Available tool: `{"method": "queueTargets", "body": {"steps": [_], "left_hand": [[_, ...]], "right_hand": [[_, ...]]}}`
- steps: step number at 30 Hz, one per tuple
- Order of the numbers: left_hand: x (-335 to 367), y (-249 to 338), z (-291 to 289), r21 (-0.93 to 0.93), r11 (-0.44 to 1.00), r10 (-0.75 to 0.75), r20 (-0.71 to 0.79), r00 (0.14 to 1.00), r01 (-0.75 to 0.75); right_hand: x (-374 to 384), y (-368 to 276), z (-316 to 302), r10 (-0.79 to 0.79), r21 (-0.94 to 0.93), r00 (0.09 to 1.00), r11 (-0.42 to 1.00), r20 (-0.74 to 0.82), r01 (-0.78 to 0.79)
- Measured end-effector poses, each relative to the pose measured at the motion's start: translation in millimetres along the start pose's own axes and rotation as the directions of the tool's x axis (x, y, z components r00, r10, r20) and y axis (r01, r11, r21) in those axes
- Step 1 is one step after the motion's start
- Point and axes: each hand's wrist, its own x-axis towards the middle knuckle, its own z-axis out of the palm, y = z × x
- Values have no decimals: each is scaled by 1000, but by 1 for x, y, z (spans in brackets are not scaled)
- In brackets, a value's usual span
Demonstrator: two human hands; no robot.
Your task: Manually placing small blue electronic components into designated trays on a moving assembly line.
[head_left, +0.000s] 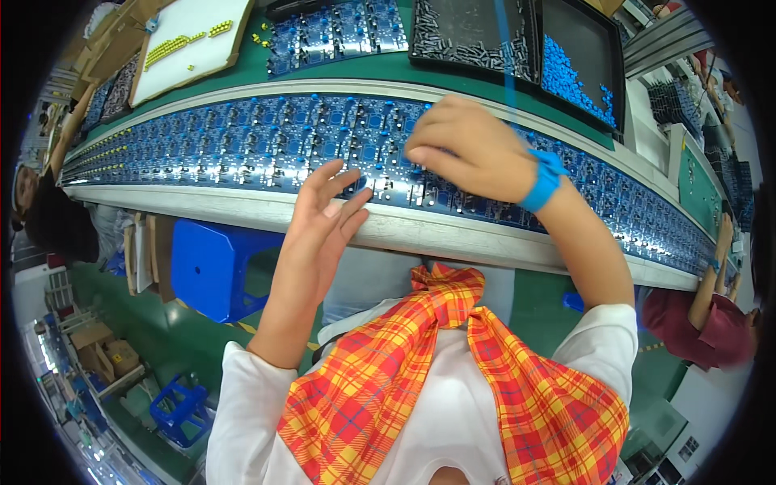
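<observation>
A long row of blue circuit boards [242, 145] runs across in front of me, dotted with small blue and black parts. My left hand [319, 212] hovers at the near edge of the boards, its fingers bent but apart, with no part visibly gripped. Over the boards to its right is my right hand [473, 149], back upward. Its fingers are curled and the thumb lies against them; whatever they pinch is hidden under the hand. A blue wrist strap [546, 179] circles my right wrist, and a blue cord [507, 61] rises from there.
Behind the row stand a black tray of dark cylindrical parts [473, 58] and a black tray of blue parts [596, 108]. More boards [335, 36] and a white board with yellow parts [166, 79] lie farther left. A metal rail [404, 230] borders the row. A blue stool [212, 271] stands below. Other people sit at both ends.
</observation>
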Motion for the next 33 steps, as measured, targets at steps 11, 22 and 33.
{"method": "queueTargets", "body": {"steps": [11, 22, 33], "left_hand": [[8, 10, 1, -53, 993, -101, 79, 992, 105], [6, 3, -4, -86, 990, -113, 47, 992, 116], [4, 7, 0, 97, 987, -135, 111, 985, 125]], "right_hand": [[44, 0, 27, -175, -115, 981, 976, 85, 184], [52, -3, 22, -217, -137, 970, 963, 107, 231], [59, -11, 31, -188, -93, 971, 975, 148, 203]]}}
